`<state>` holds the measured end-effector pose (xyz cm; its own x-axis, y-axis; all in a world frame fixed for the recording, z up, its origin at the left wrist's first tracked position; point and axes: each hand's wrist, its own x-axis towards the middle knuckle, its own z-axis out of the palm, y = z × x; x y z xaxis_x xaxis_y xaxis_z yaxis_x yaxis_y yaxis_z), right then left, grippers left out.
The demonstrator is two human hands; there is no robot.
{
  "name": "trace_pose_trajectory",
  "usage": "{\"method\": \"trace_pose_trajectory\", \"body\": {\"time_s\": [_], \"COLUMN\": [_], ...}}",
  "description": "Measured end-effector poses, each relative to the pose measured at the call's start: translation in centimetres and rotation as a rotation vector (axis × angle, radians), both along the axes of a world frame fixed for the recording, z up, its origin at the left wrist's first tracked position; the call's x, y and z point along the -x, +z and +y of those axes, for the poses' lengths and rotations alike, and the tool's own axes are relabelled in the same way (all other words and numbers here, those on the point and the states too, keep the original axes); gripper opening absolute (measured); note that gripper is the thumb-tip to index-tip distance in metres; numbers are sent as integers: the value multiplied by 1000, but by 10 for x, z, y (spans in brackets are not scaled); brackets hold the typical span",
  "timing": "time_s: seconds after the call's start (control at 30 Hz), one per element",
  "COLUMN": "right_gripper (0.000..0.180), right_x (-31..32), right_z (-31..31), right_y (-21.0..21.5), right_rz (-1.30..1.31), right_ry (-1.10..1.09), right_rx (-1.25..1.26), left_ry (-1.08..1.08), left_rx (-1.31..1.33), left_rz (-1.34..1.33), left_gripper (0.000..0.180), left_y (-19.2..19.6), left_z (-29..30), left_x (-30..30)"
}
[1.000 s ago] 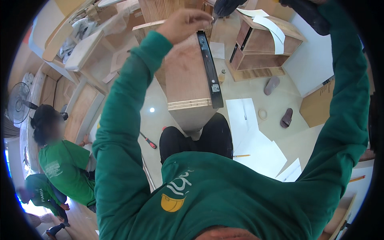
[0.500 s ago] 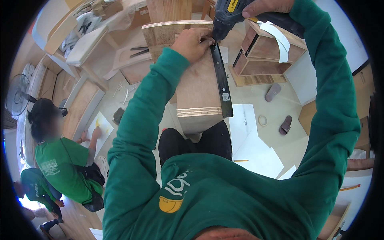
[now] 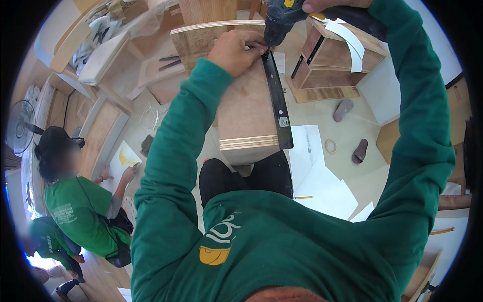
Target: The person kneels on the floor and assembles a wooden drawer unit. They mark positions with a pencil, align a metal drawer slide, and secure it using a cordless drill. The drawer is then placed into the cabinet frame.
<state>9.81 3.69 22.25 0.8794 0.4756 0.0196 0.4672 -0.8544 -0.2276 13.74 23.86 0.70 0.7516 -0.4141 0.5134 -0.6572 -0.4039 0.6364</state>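
Note:
My right hand [image 3: 334, 4], at the top edge, is wrapped round the grip of a black and yellow cordless drill [image 3: 285, 17]. The drill points down at the far end of a black metal drawer slide [image 3: 276, 89]. That slide lies along the right edge of a plywood drawer box [image 3: 244, 108] in front of me. My left hand [image 3: 235, 52] rests at the box's far end with fingers pinched together beside the drill's tip. Whatever those fingers hold is hidden or too small to make out.
Another wooden cabinet [image 3: 332, 65] with a white strip on it stands far right. White sheets [image 3: 322, 176], a pencil [image 3: 303, 197], a tape roll [image 3: 331, 146] and two slippers [image 3: 359, 151] lie on the floor. At left, a person in green [image 3: 83, 201] crouches over paper; another is behind.
The drill and my left hand sit slightly higher in the picture, still at the slide's far end. The person at left has moved a hand lower on the paper.

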Motion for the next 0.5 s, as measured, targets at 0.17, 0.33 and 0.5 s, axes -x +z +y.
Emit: {"method": "trace_pose_trajectory", "body": {"time_s": [0.17, 0.33, 0.5], "right_gripper": [49, 50, 52], "right_x": [0, -15, -6], "right_z": [-1, -9, 6], "right_y": [1, -3, 5], "right_rz": [-18, -3, 137], "right_ry": [-7, 38, -28], "right_rx": [48, -14, 16], "left_ry": [-15, -18, -49], "left_rx": [15, 19, 22], "left_rz": [6, 9, 27], "left_gripper": [24, 23, 22], "left_y": [-2, -1, -8], "left_z": [-1, -2, 2], "left_x": [-2, -1, -4]}}
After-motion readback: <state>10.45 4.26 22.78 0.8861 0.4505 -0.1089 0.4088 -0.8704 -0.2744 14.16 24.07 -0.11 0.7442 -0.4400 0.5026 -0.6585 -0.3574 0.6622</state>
